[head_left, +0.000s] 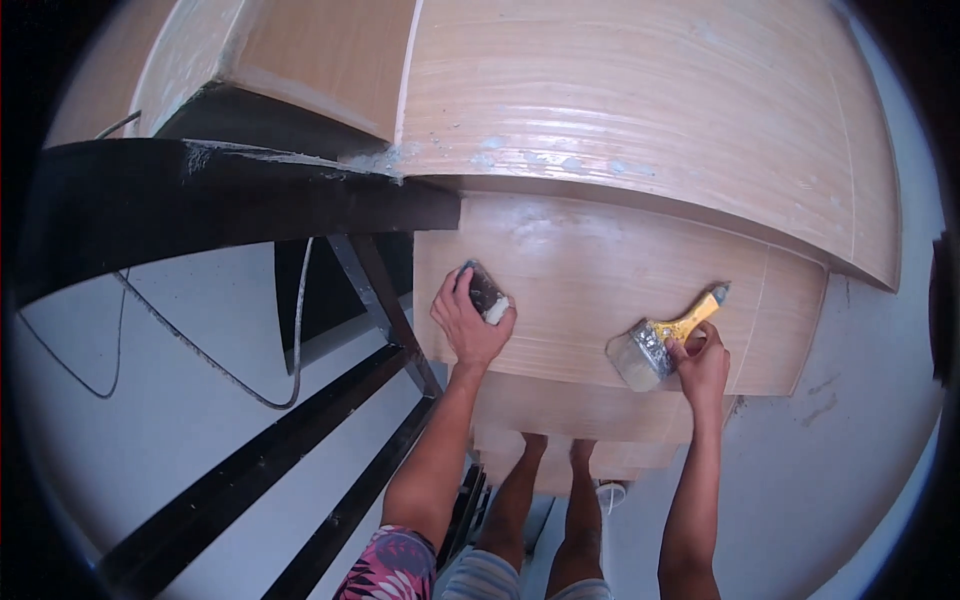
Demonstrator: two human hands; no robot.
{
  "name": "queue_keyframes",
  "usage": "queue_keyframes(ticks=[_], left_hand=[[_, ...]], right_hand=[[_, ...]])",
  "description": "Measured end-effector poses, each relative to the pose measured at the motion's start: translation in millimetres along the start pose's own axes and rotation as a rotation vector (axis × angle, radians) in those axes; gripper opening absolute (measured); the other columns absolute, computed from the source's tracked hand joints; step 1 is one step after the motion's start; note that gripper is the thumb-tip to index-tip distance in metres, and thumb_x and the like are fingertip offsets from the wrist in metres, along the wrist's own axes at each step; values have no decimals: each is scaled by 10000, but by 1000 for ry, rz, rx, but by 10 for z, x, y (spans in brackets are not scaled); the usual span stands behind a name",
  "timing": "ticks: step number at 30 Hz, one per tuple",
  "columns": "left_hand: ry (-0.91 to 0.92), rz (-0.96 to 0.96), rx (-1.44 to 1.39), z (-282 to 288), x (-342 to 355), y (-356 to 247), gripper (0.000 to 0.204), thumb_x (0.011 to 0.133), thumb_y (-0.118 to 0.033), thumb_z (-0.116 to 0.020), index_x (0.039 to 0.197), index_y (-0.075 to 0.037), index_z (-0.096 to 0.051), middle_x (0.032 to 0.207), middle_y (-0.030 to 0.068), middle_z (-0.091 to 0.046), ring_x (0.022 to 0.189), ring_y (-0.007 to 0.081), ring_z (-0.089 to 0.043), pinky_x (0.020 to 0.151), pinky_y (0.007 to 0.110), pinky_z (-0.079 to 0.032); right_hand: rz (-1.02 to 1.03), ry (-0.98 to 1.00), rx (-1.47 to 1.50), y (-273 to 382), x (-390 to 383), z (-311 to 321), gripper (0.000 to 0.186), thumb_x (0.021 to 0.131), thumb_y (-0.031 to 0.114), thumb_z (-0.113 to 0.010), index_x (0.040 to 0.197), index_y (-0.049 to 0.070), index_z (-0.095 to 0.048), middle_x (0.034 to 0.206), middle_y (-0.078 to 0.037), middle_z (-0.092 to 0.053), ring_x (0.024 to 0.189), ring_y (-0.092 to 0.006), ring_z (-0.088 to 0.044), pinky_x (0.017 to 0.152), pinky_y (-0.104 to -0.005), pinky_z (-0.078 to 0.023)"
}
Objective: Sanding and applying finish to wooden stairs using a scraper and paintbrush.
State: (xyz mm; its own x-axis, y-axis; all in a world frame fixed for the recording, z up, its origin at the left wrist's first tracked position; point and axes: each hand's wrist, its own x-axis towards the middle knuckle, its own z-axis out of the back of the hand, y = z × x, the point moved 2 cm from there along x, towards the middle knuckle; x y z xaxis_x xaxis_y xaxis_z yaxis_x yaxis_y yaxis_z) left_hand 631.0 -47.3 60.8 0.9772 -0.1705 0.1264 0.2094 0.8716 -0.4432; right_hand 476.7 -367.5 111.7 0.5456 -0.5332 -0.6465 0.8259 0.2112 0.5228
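My left hand (pixel 466 322) presses a small dark sanding block (pixel 487 293) against the left part of a light wooden stair step (pixel 590 270). My right hand (pixel 703 365) grips a wide paintbrush (pixel 660 342) with a yellow handle and pale bristles; the bristles rest on the same step's surface, lower right. Both forearms come up from the lower edge. My bare legs and feet stand on a lower wooden step (pixel 560 410).
More wooden steps rise above, the upper one (pixel 640 110) glossy with pale smears. A black metal stair frame and rails (pixel 230 200) run along the left. Thin cables (pixel 200 350) hang over the white floor (pixel 170 420) below. A white wall (pixel 860 420) is on the right.
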Motion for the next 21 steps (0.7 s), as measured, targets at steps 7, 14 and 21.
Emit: queue_keyframes(ticks=[7, 14, 21], left_hand=[[188, 680, -1255, 200, 1, -885, 1031, 861, -503, -728, 1513, -43, -75, 1473, 144, -297, 1340, 275, -339, 1125, 404, -296], [-612, 483, -775, 60, 624, 238, 296, 1003, -179, -486, 1220, -18, -606, 1175, 80, -617, 1116, 198, -568, 1027, 377, -417], [-544, 430, -404, -201, 1131, 413, 305, 871, -26, -497, 1121, 35, -660, 1124, 213, -655, 1039, 383, -634, 957, 421, -472]], right_hand=[[696, 55, 326, 1261, -574, -733, 534, 751, 120, -815, 1224, 8, -593, 1160, -197, -624, 1104, -334, -607, 979, -359, -466], [787, -92, 207, 1788, 248, -1148, 157, 880, 142, -687, 955, 5, -680, 761, -220, -650, 720, -373, -660, 675, -427, -499], [840, -217, -38, 2156, 521, -1549, 149, 844, 135, -694, 939, 21, -704, 799, -246, -663, 804, -444, -653, 735, -509, -497]])
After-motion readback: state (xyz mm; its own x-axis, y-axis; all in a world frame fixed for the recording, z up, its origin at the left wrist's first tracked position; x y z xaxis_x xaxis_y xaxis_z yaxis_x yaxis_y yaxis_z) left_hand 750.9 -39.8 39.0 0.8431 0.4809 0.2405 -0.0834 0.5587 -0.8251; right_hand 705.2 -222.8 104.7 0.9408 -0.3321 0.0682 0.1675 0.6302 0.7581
